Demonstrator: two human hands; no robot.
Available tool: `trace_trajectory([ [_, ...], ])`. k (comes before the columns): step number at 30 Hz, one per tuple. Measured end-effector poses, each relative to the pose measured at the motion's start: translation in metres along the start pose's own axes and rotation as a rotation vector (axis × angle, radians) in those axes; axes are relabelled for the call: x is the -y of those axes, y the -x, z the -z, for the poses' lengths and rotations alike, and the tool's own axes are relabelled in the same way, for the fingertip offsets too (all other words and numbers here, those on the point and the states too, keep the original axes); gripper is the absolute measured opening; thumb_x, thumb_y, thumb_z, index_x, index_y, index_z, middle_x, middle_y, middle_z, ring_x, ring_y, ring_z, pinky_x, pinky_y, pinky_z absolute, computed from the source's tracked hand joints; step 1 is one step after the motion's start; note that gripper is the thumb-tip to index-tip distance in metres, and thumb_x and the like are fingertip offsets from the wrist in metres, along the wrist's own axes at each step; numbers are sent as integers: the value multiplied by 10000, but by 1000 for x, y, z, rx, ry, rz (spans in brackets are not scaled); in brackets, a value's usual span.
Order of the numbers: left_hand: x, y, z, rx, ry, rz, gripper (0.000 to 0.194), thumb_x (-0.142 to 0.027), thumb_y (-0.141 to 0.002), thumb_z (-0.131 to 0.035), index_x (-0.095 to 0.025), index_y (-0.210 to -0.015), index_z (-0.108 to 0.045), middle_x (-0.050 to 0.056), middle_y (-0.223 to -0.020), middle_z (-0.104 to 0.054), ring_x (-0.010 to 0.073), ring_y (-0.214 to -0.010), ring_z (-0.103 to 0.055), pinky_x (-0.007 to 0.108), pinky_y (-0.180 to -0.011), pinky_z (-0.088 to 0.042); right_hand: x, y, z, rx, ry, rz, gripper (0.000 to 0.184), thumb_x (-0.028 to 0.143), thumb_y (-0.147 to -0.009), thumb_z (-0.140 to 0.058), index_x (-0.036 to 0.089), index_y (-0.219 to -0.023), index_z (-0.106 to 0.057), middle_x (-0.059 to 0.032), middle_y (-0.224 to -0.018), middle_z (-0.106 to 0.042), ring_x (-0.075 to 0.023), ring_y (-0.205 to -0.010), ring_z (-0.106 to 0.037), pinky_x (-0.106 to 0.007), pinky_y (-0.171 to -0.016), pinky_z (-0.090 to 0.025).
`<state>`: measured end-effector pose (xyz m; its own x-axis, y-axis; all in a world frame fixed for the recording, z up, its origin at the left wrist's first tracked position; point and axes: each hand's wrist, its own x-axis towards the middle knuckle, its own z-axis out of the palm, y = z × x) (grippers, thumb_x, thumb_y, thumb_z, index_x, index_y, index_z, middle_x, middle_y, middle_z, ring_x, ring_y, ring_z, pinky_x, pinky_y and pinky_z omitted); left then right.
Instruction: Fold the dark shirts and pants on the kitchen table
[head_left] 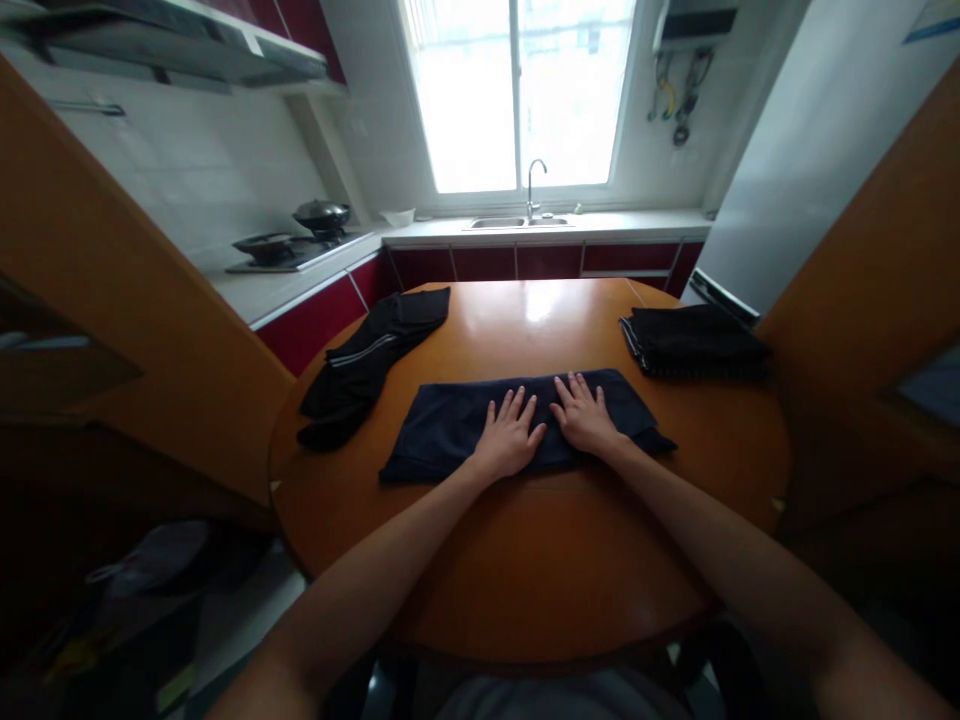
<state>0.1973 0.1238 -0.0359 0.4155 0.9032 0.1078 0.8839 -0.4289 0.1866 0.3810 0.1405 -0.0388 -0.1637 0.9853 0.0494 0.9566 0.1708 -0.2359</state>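
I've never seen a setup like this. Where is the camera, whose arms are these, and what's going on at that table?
There is no machine here: these are a person's own bare arms. The single picture comes from a camera worn on that person's head, looking forward and down, so you see roughly what they face.

The left hand and right hand lie palm down, fingers spread, on a folded navy cloth. They press or rest on it; neither grasps anything.

The cloth lies on a rounded wooden table. Toward the left is a black garment with pale stripes; toward the right, a stack of folded black cloth. Behind is a kitchen, with a sink faucet below a bright window.
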Motion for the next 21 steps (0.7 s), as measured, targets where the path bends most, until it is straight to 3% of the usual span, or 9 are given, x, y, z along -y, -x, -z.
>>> trace_trajectory([
  [3,1,1,-3,23,-29,-8,668,-541,-1009,-339,-198,-1580,-291,111,-1669,-145,306,-1541,-103,578,-1218,-125,-9,-1,5,83,-10,10,680,496,-1028,-302,166,-1606,-166,-155,-1670,-84,-288,-1542,-36,-600,-1197,-53],
  [8,-4,7,1,32,-42,-87,690,-567,-985,-396,-223,-1576,-302,96,-1673,-123,313,-1544,-53,599,-1211,-104,-15,0,8,95,-38,-20,684,531,-1020,-314,195,-1603,-194,-133,-1673,-89,-296,-1541,-35,-599,-1197,-45],
  [12,-11,15,8,81,-18,-261,655,-543,-995,-406,-219,-1560,-339,89,-1667,-157,308,-1545,-42,606,-1210,-83,-39,-7,18,-39,-50,-165,650,457,-999,-425,143,-1560,-325,-186,-1638,-233,-317,-1522,-168,-540,-1203,-155],
  [16,-18,20,21,136,104,-439,533,-473,-1016,-421,-274,-1511,-432,59,-1609,-348,248,-1514,-241,529,-1236,-104,-78,-10,38,-222,-88,-396,539,364,-951,-524,75,-1406,-536,-233,-1405,-559,-315,-1324,-513,-376,-1086,-392],
  [19,-21,19,28,159,278,-551,429,-416,-1016,-442,-299,-1409,-566,15,-1493,-527,185,-1380,-482,358,-1195,-308,-100,-9,49,-166,-187,-498,410,350,-887,-624,87,-1194,-687,-210,-1188,-694,-321,-1147,-645,-348,-941,-490],
  [21,-20,15,28,68,361,-521,380,-364,-1016,-433,-276,-1315,-650,11,-1382,-629,162,-1268,-584,285,-1110,-421,-108,-8,53,-125,-282,-517,320,343,-833,-697,101,-1038,-736,-177,-1041,-740,-310,-1049,-688,-321,-847,-519],
])
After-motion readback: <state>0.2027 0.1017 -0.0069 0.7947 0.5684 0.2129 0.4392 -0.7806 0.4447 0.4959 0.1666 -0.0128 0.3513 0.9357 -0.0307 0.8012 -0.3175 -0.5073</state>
